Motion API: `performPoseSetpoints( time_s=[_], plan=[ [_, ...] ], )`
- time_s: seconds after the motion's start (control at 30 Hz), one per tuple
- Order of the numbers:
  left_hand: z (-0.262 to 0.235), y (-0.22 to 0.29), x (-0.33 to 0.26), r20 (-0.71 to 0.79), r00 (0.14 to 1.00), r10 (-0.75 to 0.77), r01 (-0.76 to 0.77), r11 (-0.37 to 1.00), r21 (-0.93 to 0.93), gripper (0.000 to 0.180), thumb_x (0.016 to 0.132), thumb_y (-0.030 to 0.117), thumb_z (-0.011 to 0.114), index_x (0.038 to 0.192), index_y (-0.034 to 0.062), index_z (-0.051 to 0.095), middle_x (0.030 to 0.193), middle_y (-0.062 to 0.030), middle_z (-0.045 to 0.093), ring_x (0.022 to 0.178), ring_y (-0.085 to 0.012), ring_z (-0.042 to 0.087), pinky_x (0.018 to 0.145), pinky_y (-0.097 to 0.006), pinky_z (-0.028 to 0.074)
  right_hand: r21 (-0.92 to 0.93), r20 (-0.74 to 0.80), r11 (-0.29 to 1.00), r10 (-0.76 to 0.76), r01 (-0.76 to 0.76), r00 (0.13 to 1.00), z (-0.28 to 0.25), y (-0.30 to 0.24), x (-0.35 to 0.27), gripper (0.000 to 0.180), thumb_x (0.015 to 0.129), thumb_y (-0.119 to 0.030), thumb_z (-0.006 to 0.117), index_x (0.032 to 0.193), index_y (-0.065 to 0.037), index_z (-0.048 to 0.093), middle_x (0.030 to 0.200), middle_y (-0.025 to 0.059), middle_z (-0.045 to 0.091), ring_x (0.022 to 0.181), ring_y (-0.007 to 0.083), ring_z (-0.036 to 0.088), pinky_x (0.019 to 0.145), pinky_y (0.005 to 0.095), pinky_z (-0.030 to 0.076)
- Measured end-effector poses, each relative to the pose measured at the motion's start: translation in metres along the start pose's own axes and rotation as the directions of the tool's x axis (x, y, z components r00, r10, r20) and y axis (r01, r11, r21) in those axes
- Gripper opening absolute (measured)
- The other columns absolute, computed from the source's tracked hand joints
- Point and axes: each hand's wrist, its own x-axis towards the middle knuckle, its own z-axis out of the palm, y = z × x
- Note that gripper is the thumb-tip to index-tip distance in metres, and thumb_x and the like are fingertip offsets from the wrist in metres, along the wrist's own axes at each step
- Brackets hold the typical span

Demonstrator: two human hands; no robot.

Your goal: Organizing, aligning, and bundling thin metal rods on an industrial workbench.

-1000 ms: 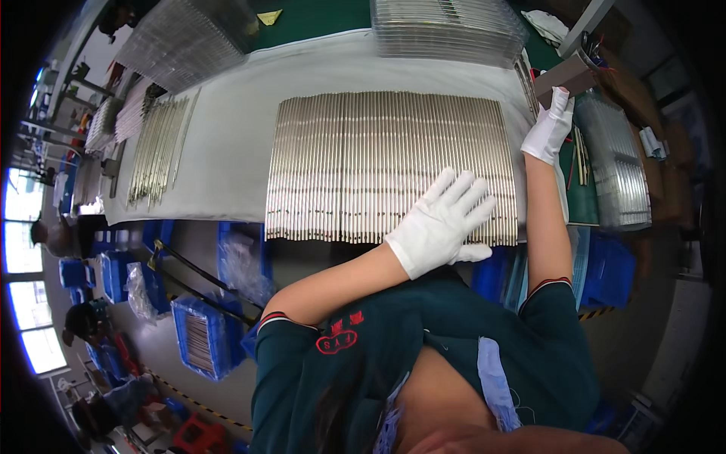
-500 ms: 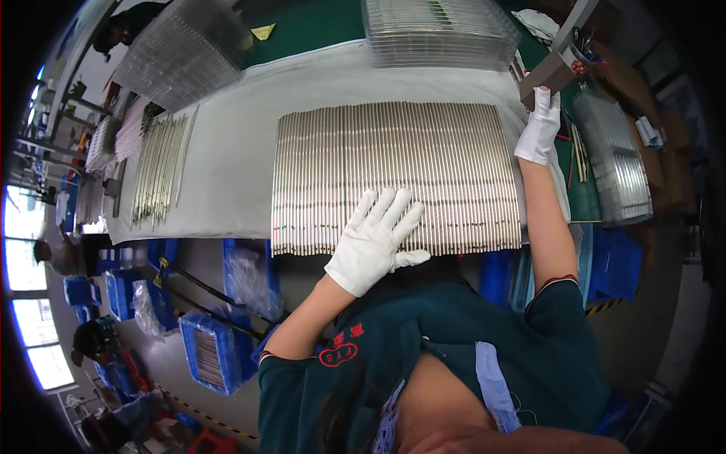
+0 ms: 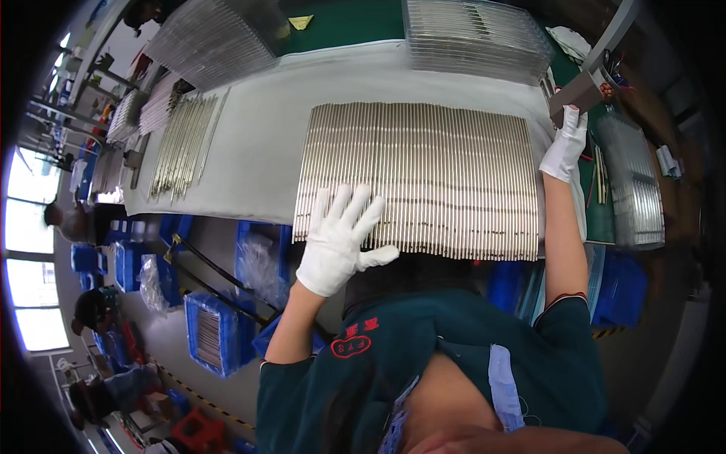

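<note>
A wide row of thin metal rods point(image 3: 423, 166) lies side by side on the white cloth point(image 3: 257, 144) in front of me. My left hand point(image 3: 338, 238), in a white glove, rests flat over the near left part of the row, fingers spread. At the right edge of the cloth, my gloved right hand point(image 3: 565, 147) has its fingers closed at the near end of a grey-brown rectangular block point(image 3: 576, 97). A bare fingertip shows through this glove. Part of its grip is hidden by the block.
Clear plastic trays are stacked at the back right point(image 3: 476, 38) and back left point(image 3: 215, 45). Loose rods point(image 3: 181, 144) lie at the left. More clear trays point(image 3: 637, 181) stand at the far right. Blue crates point(image 3: 215, 333) sit on the floor. People point(image 3: 72, 223) are at the far left.
My left hand has slid leftward over the rods, towards the row's left edge. My right hand stays at the block. The whole view has shifted and turned slightly.
</note>
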Motion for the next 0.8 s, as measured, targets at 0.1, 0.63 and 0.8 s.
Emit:
performPoseSetpoints(
  time_s=[0.1,0.63,0.8],
  plan=[
    [-0.009,-0.032,-0.026,0.0,0.99,-0.139,0.137,0.974,0.182,0.086,0.077,0.069,0.066,0.133,0.0043,0.06,0.137,-0.0147,0.055,0.127,-0.037,0.05,0.113,-0.061,0.031,-0.042,-0.018,0.999,0.007,-0.008,1.0,-0.002,-0.005,-0.002,0.057,0.101,-0.049,0.062,0.137,-0.005,0.056,0.123,0.0039,0.064,0.109,0.0155,0.059,0.095,0.0296,0.042],
    [0.003,-0.08,-0.047,0.014,0.999,-0.034,0.034,0.998,0.046,0.088,0.078,0.074,0.056,0.133,0.0062,0.061,0.134,-0.0151,0.059,0.123,-0.0417,0.052,0.113,-0.058,0.035,-0.156,0.039,0.985,-0.07,0.075,0.997,0.001,0.009,-0.005,0.06,0.099,-0.044,0.067,0.139,0.0,0.057,0.123,0.0078,0.066,0.109,0.0185,0.06,0.099,0.0317,0.045],
    [-0.002,-0.076,-0.044,0.052,0.998,-0.04,0.035,0.996,0.086,0.085,0.081,0.074,0.055,0.131,0.0062,0.064,0.135,-0.0168,0.059,0.125,-0.0413,0.052,0.114,-0.058,0.034,-0.223,0.07,0.972,-0.061,0.075,0.996,0.0,0.012,-0.006,0.062,0.099,-0.046,0.067,0.138,0.001,0.057,0.123,0.0087,0.066,0.108,0.0187,0.062,0.097,0.0315,0.047]
  ],
)
